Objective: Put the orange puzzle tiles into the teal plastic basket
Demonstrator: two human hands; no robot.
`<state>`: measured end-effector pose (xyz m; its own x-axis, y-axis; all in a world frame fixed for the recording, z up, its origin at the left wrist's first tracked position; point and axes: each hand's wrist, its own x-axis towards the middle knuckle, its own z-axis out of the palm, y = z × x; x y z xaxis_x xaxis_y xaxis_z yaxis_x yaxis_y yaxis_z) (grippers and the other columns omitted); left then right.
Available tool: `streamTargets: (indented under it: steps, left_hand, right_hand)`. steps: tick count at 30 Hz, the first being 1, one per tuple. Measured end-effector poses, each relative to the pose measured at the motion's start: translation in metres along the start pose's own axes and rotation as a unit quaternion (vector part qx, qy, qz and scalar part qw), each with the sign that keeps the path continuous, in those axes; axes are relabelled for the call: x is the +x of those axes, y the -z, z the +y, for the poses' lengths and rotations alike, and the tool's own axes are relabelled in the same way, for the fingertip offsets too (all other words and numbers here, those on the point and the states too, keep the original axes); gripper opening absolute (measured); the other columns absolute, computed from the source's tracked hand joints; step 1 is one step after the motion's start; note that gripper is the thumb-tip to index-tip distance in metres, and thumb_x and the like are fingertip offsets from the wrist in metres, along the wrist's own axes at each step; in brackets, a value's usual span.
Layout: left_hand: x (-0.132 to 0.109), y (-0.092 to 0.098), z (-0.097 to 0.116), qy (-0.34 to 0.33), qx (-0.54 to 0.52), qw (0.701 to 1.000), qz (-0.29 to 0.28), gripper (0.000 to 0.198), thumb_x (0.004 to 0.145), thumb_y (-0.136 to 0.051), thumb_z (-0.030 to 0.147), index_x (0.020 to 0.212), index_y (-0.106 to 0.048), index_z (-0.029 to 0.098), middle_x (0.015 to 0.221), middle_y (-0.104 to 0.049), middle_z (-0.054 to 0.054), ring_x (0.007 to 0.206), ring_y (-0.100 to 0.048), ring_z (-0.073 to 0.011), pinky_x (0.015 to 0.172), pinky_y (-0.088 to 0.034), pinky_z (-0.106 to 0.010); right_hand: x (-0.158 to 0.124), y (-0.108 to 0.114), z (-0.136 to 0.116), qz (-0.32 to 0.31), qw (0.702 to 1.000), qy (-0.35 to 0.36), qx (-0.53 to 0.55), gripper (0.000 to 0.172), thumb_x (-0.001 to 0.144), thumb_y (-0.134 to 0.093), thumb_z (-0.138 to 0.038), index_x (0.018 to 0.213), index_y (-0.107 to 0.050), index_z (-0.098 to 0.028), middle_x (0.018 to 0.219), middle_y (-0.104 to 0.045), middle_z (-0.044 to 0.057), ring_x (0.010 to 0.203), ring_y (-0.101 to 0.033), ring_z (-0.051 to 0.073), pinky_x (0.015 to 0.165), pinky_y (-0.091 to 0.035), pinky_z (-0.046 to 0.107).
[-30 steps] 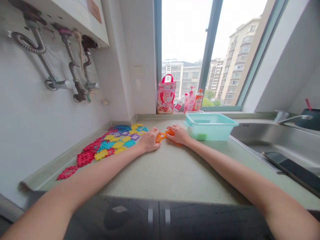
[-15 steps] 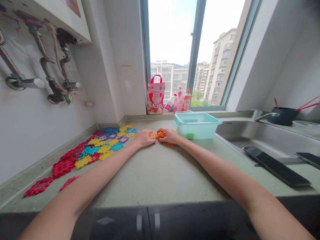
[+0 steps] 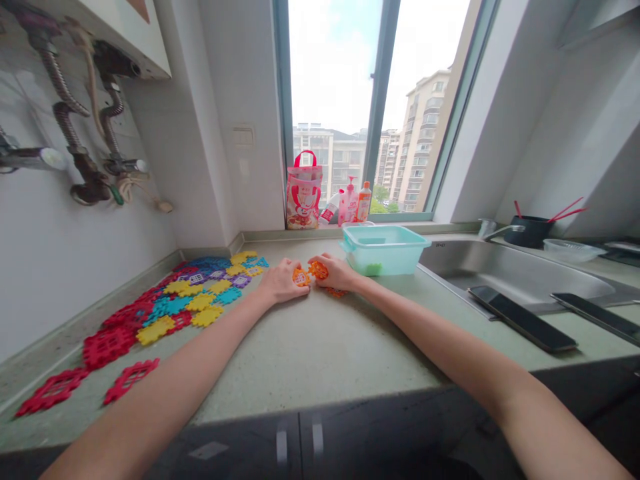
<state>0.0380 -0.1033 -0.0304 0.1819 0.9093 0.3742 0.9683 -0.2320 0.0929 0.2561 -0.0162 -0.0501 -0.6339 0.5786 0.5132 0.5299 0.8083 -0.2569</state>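
Observation:
My left hand [image 3: 282, 280] grips an orange toothed building piece [image 3: 301, 277] with a lattice centre. Close beside it, my right hand [image 3: 336, 272] is closed on another orange building piece [image 3: 319, 270], held tilted. The two pieces nearly meet; whether they touch I cannot tell. Beneath my right hand, a further orange piece [image 3: 336, 292] lies on the counter, partly covered. To the left spreads a layer of similar pieces in red, yellow, blue and purple, such as a yellow piece [image 3: 156, 330] and a red piece [image 3: 131, 380].
A translucent teal tub [image 3: 395, 257] with something green inside stands behind my right hand. Right of it are a steel sink [image 3: 505, 270] and two dark phone-like slabs [image 3: 523, 320] at its front edge. A pink bag [image 3: 303, 197] and several bottles [image 3: 350, 203] line the windowsill.
The two orange pieces were joined or touching between my hands; now a small gap shows and the right one is tilted. The view has shifted a little to the right.

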Motion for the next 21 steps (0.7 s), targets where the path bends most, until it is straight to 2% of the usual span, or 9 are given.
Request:
streamTargets:
  steps: [4,8,11,14,17,19,21]
  left_hand:
    - [0.000,0.000,-0.001,0.003,0.004,1.000,0.003,0.058,0.079,-0.069,0.065,0.121,-0.060,0.027,0.117,-0.067,-0.009,0.100,-0.073,-0.0329,0.085,-0.056,-0.042]
    - [-0.001,0.000,-0.002,-0.001,0.015,1.000,0.021,0.060,0.078,-0.068,0.068,0.122,-0.063,0.027,0.123,-0.063,-0.009,0.094,-0.073,-0.0311,0.081,-0.056,-0.042]
    - [-0.001,-0.001,-0.003,-0.003,0.016,1.000,0.022,0.058,0.079,-0.067,0.070,0.118,-0.064,0.027,0.125,-0.061,-0.009,0.093,-0.073,-0.0303,0.081,-0.055,-0.041]
    - [0.000,-0.003,-0.004,-0.012,0.017,1.000,0.021,0.056,0.079,-0.068,0.068,0.116,-0.064,0.026,0.125,-0.062,-0.009,0.094,-0.073,-0.0307,0.080,-0.055,-0.041]
    - [0.001,-0.004,-0.004,-0.022,0.014,0.999,0.023,0.056,0.078,-0.068,0.067,0.115,-0.063,0.025,0.126,-0.062,-0.009,0.094,-0.073,-0.0314,0.078,-0.055,-0.041]
    - [0.003,-0.006,-0.004,-0.020,0.010,0.999,0.025,0.057,0.077,-0.068,0.068,0.115,-0.062,0.025,0.124,-0.064,-0.009,0.093,-0.073,-0.0319,0.077,-0.055,-0.042]
    - [0.003,-0.008,-0.004,-0.015,0.007,1.000,0.026,0.057,0.076,-0.070,0.067,0.114,-0.062,0.025,0.122,-0.064,-0.008,0.092,-0.072,-0.0320,0.076,-0.055,-0.042]
  right_hand:
    - [-0.002,-0.004,0.000,0.011,1.000,0.004,0.003,0.063,0.073,-0.082,-0.015,0.133,-0.065,-0.023,0.118,-0.064,0.006,0.096,-0.067,0.019,0.091,-0.053,0.032]
    - [-0.003,-0.003,-0.001,0.012,1.000,0.022,-0.009,0.063,0.074,-0.081,-0.014,0.135,-0.064,-0.022,0.120,-0.064,0.008,0.098,-0.067,0.020,0.092,-0.055,0.034]
    - [0.000,0.016,-0.007,-0.012,0.991,0.107,-0.073,0.061,0.076,-0.078,-0.012,0.134,-0.065,-0.025,0.129,-0.063,0.011,0.113,-0.064,0.025,0.101,-0.054,0.041]
    - [0.004,0.054,-0.010,0.004,0.976,0.163,-0.146,0.061,0.079,-0.073,-0.008,0.135,-0.066,-0.031,0.139,-0.060,0.010,0.128,-0.055,0.031,0.108,-0.051,0.048]
    - [0.003,0.099,0.005,0.102,0.971,0.117,-0.179,0.062,0.083,-0.069,-0.011,0.142,-0.062,-0.029,0.147,-0.055,0.012,0.135,-0.050,0.035,0.113,-0.048,0.052]
    - [-0.005,0.124,0.025,0.181,0.963,0.036,-0.198,0.060,0.083,-0.068,-0.014,0.142,-0.062,-0.025,0.143,-0.058,0.014,0.130,-0.055,0.035,0.111,-0.048,0.051]
    - [-0.017,0.142,0.048,0.226,0.946,-0.059,-0.226,0.057,0.080,-0.068,-0.017,0.137,-0.065,-0.022,0.135,-0.062,0.016,0.122,-0.059,0.036,0.107,-0.050,0.051]
